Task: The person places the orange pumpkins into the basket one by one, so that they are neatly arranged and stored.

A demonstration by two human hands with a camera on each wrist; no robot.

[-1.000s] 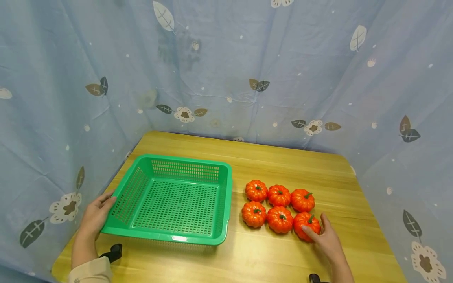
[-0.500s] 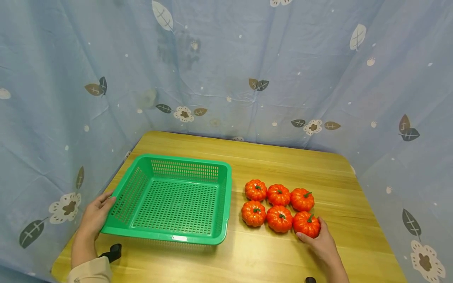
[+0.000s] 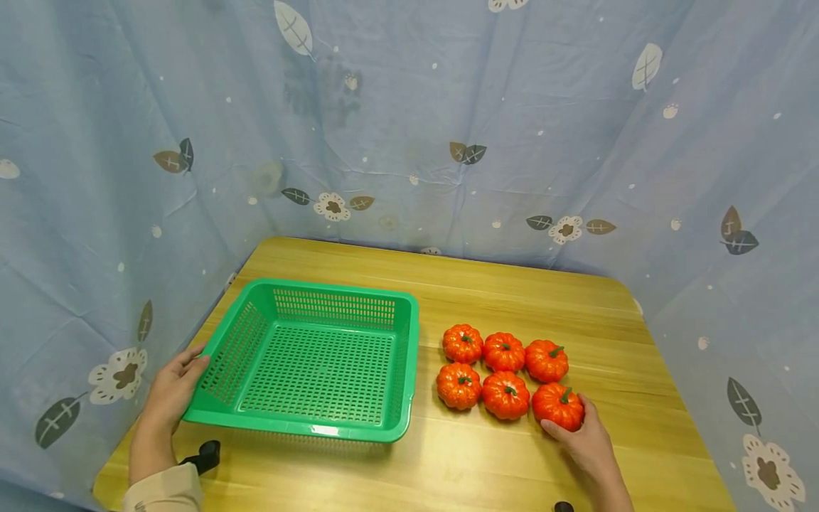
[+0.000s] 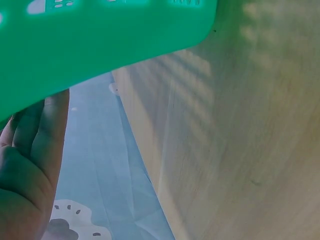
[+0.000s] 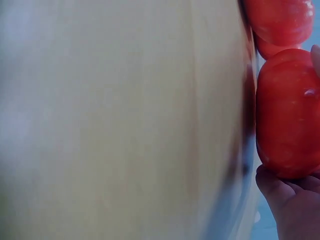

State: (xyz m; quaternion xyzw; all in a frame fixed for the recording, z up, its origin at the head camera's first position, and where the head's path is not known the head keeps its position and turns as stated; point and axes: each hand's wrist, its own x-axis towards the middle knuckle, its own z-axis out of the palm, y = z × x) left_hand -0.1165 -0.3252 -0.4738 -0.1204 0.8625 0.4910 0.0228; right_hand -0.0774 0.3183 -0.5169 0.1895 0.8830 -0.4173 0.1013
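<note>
My right hand [image 3: 587,441] grips a small orange-red pumpkin [image 3: 557,405] with a green stem, thumb on its near side and fingers round its right side. In the right wrist view the pumpkin [image 5: 288,115] sits between the thumb and the fingers, and a narrow gap shows between it and the tabletop. Several like pumpkins [image 3: 505,395] stand in two rows to its left. At the far left my left hand [image 3: 171,391] holds the left rim of a green plastic basket [image 3: 358,432]. The left wrist view has these fingers [image 4: 50,125] reaching up under the rim.
The wooden table [image 3: 473,469] carries everything. A blue patterned curtain [image 3: 409,128] hangs round its back and sides. Black straps or mounts [image 3: 206,456] show at both wrists.
My right hand has closed its grip on the front right pumpkin, which has shifted slightly right, away from its neighbour. The left hand and basket have stayed put.
</note>
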